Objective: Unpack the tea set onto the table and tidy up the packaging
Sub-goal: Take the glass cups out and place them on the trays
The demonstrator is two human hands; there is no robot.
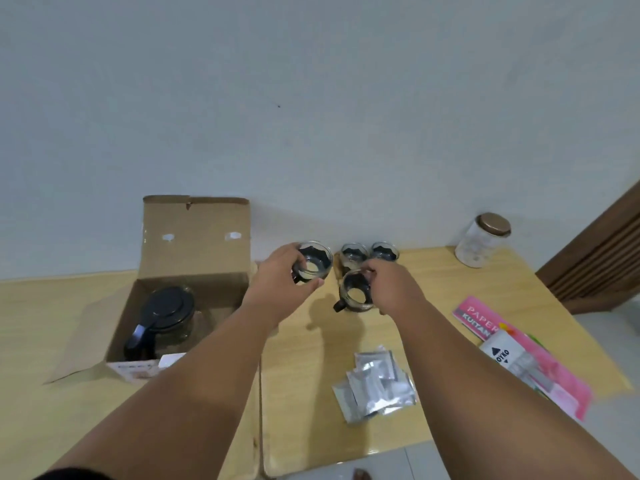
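My left hand [277,275] grips a glass cup with a black holder [313,263], held just above the table to the right of the box. My right hand [391,282] grips the rim of a second such cup [355,292], which stands on the wooden table [311,393]. Two more cups [353,254] [384,251] stand behind it near the wall. The open cardboard box [194,237] sits at the left with a glass teapot with a black lid [162,317] inside it.
Several silver sachets [375,382] lie in a pile at the front of the table. A pink paper pack and a white stapler box [509,355] lie at the right edge. A glass jar with a copper lid [483,239] stands at the back right.
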